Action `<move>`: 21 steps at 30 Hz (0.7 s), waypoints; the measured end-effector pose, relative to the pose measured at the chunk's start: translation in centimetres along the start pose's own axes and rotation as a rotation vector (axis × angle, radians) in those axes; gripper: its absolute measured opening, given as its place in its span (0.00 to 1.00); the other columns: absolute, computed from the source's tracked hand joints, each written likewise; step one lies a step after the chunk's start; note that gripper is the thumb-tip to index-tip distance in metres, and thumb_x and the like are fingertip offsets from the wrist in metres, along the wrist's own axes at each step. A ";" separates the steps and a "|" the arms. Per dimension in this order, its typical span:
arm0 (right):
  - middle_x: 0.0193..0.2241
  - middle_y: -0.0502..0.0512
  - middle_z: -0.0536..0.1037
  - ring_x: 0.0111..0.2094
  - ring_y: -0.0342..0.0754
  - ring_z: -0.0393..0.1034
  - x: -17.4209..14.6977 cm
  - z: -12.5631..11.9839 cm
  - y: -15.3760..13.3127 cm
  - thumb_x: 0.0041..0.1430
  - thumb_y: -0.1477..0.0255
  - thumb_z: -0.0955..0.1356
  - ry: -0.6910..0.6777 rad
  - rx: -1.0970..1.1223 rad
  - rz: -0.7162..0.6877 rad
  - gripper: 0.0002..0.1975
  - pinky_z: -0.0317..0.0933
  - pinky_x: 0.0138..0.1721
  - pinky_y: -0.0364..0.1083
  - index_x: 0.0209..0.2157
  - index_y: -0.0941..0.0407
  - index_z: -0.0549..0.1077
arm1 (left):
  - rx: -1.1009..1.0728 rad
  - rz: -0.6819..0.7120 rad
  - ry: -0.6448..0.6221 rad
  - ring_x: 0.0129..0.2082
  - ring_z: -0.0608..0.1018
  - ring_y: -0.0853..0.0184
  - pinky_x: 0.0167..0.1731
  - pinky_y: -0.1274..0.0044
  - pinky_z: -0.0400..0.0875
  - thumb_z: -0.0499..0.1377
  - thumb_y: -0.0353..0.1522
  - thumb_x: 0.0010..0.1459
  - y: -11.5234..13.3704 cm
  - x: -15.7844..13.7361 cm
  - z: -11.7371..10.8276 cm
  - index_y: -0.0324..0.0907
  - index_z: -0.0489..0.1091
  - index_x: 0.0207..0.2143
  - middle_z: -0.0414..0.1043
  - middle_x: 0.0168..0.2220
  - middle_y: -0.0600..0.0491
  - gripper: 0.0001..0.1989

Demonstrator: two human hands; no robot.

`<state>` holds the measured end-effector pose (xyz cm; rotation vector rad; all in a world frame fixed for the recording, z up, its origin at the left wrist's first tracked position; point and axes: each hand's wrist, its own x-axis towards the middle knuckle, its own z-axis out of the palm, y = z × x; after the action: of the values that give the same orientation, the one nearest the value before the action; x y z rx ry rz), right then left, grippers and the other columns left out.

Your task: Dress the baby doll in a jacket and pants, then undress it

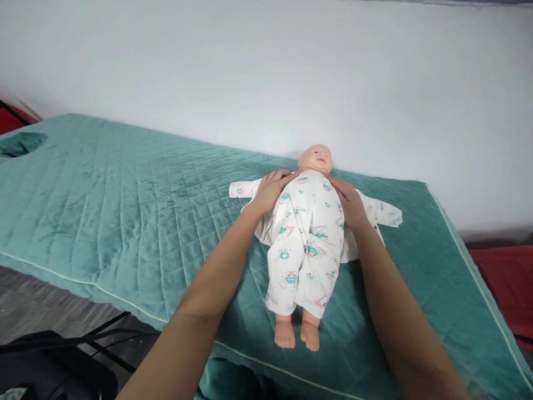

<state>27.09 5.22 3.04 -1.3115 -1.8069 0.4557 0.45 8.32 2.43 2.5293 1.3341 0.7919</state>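
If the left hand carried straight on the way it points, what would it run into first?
Most likely the doll, around its upper chest and neck. The left hand looks to be right up against it, though depth and exact contact are unclear from this one view.

A green quilted bed is stretching from 9 to 4 o'clock, a hole opening near its 9 o'clock end. Toward 3 o'clock, a shirt is spreading beneath a doll, which is lying face-up, head pointing to 12, feet to 6.
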 end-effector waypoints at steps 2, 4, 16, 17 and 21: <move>0.58 0.55 0.75 0.60 0.54 0.67 -1.0 0.0 -0.2 0.67 0.62 0.61 0.029 0.038 -0.009 0.21 0.57 0.64 0.58 0.55 0.50 0.76 | 0.005 0.024 0.007 0.60 0.67 0.57 0.59 0.65 0.57 0.53 0.37 0.65 0.1 -0.7 -0.1 0.52 0.58 0.68 0.65 0.62 0.48 0.29; 0.58 0.55 0.75 0.61 0.54 0.66 -2.1 0.0 -0.1 0.67 0.61 0.62 0.073 0.056 -0.009 0.21 0.57 0.64 0.59 0.55 0.50 0.76 | 0.031 0.044 0.015 0.64 0.64 0.57 0.63 0.64 0.53 0.52 0.36 0.66 0.3 -1.3 -0.2 0.48 0.57 0.68 0.63 0.65 0.47 0.29; 0.42 0.60 0.80 0.41 0.52 0.74 -7.0 -0.4 -1.9 0.58 0.67 0.66 0.253 0.020 0.230 0.15 0.69 0.44 0.52 0.44 0.56 0.78 | 0.034 -0.012 0.111 0.72 0.50 0.53 0.69 0.59 0.50 0.53 0.34 0.66 1.2 -5.0 0.2 0.44 0.64 0.63 0.56 0.69 0.46 0.23; 0.39 0.59 0.81 0.39 0.51 0.74 -7.0 -0.5 -2.0 0.57 0.65 0.67 0.240 0.035 0.301 0.14 0.68 0.42 0.51 0.42 0.56 0.78 | 0.033 -0.034 0.129 0.72 0.49 0.52 0.69 0.59 0.50 0.53 0.33 0.66 1.4 -5.3 0.3 0.44 0.65 0.61 0.56 0.69 0.47 0.22; 0.30 0.55 0.81 0.34 0.51 0.72 -6.7 -0.9 -1.8 0.58 0.62 0.66 0.095 0.055 0.437 0.13 0.64 0.36 0.48 0.36 0.55 0.78 | 0.074 -0.174 0.178 0.64 0.62 0.50 0.61 0.57 0.61 0.51 0.30 0.66 2.3 -6.1 0.6 0.44 0.71 0.52 0.65 0.62 0.44 0.16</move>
<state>27.41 -1.75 2.07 -1.6641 -1.4160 0.6591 -0.35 2.12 0.58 2.4010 1.6412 0.9658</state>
